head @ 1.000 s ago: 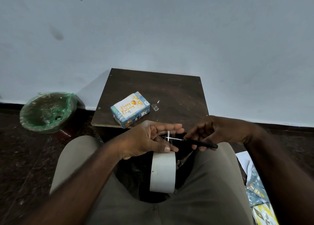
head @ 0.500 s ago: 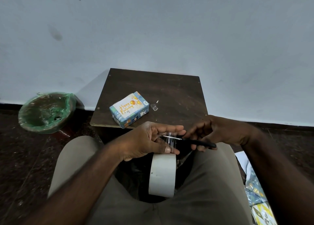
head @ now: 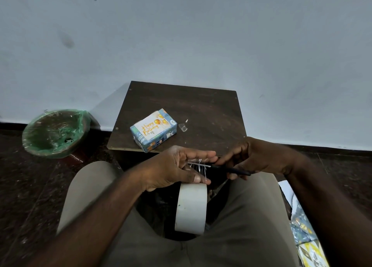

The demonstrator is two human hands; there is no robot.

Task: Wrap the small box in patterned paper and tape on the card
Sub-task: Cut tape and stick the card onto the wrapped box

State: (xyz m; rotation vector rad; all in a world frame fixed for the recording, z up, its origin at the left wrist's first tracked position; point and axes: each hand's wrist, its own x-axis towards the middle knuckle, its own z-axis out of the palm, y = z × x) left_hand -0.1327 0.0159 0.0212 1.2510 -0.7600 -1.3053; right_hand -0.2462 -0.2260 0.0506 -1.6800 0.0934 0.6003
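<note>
Trousers (head: 241,226): plain khaki-grey cloth, matte, one colour throughout. The fabric covers both thighs, with soft creases running toward the middle. There is a short fold or seam low at the centre, hard to tell which. Dim light makes the exact shade uncertain.

Left forearm (head: 100,216) and right forearm (head: 332,196): uncovered out to the frame's edge.

Left grip (head: 173,168) and right grip (head: 255,156): bare. Thumbnail (head: 196,178) on the left one is short, rounded and pale.
</note>
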